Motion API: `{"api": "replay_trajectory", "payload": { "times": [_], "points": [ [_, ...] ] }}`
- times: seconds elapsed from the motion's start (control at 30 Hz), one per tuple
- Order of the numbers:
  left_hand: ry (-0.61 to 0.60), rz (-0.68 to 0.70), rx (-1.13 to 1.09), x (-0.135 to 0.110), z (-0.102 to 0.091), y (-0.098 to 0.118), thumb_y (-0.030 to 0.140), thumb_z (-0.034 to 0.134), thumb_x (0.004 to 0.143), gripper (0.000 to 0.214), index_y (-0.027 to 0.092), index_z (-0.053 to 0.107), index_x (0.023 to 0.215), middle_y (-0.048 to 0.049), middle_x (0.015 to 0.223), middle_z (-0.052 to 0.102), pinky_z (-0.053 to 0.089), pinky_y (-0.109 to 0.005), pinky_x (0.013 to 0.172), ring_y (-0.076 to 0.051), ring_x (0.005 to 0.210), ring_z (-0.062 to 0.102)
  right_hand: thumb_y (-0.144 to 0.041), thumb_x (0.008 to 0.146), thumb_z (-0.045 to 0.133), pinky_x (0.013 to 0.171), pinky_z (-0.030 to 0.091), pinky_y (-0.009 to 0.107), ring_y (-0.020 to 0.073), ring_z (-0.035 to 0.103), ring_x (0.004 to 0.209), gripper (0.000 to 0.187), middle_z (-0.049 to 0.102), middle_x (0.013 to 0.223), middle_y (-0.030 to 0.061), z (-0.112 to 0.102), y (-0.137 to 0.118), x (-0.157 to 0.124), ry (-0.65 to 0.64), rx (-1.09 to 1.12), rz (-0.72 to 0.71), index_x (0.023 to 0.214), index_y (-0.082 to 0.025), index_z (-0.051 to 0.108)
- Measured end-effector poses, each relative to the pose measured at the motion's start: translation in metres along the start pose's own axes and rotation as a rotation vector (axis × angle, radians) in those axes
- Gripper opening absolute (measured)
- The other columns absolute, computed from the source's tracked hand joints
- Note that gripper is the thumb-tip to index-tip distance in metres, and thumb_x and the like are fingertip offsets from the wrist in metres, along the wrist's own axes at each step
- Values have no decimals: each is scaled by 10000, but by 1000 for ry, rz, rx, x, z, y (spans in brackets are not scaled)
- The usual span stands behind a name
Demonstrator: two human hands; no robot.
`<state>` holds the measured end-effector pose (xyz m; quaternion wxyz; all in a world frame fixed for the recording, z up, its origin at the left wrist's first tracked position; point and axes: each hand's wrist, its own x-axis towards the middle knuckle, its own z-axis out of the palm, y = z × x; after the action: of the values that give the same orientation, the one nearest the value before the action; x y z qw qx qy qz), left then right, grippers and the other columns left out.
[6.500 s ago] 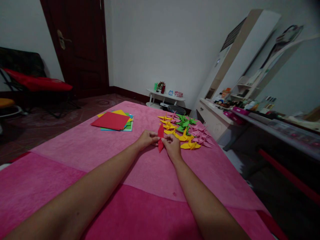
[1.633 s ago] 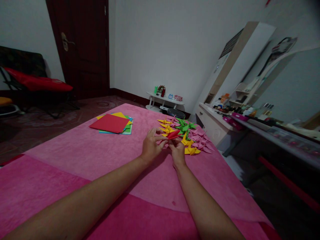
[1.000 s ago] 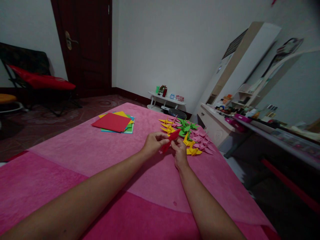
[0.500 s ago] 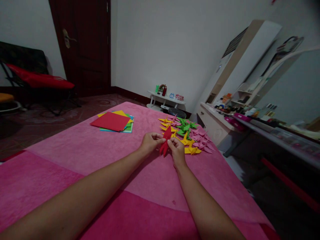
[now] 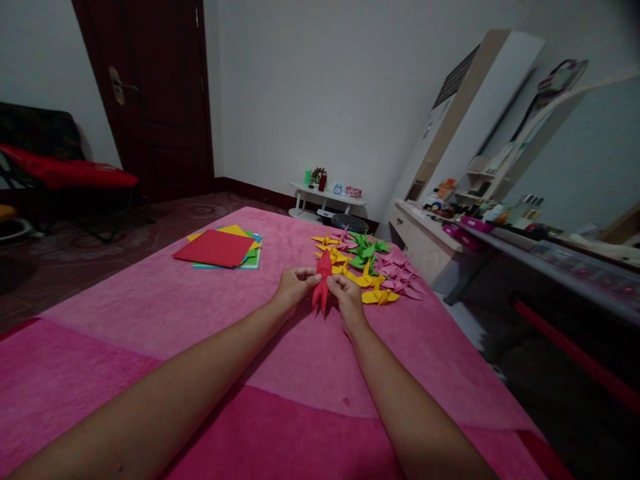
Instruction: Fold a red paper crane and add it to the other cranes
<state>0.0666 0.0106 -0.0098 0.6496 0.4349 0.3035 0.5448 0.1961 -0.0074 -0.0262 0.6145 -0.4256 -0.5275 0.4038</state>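
Note:
A red folded origami paper (image 5: 323,273) is held up over the pink-covered table, its two narrow legs hanging down and a wider point upward. My left hand (image 5: 295,287) pinches its left edge between thumb and fingers. On the other edge, my right hand (image 5: 349,299) grips it the same way. Just beyond and to the right lie several yellow paper cranes (image 5: 380,296), green paper cranes (image 5: 366,248) and pink paper cranes (image 5: 400,272) in rows. A stack of coloured paper sheets (image 5: 215,248), red on top, rests farther left.
The pink cloth (image 5: 280,380) covers the table. Along the right stands a dressing table (image 5: 425,230) crowded with small items. A low white shelf (image 5: 327,198) is by the far wall, and a red folding chair (image 5: 75,172) stands at the left.
The view has shifted slightly, so most things sit a little farther left. The red folded paper now hangs more upright, its legs pointing straighter down. Both hands keep their pinch on it.

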Motion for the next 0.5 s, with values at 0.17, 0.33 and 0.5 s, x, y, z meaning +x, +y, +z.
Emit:
{"api": "replay_trajectory", "payload": {
  "times": [0.17,0.33,0.5],
  "points": [
    [25,17,79,3,-5,-1,247,779,519,281,91,638,705,-10,574,630,408,-191,462,-78,448,526,-369,675,652,449,391,199,89,475,468,237,584,585,-7,-1,-1,-2,-36,-31,59,747,-144,627],
    [7,154,282,7,-5,-12,216,730,566,191,98,639,687,-6,577,619,436,-212,466,-103,470,546,-287,635,630,444,340,192,82,423,476,175,509,516,-33,3,1,0,153,-289,-95,572,-149,544],
    [-24,61,88,7,-5,-15,242,762,561,253,97,635,725,-7,596,626,442,-202,478,-86,459,537,-298,647,617,442,325,195,82,416,467,170,498,516,-36,2,0,0,135,-225,-55,595,-156,540]
  ]
}}
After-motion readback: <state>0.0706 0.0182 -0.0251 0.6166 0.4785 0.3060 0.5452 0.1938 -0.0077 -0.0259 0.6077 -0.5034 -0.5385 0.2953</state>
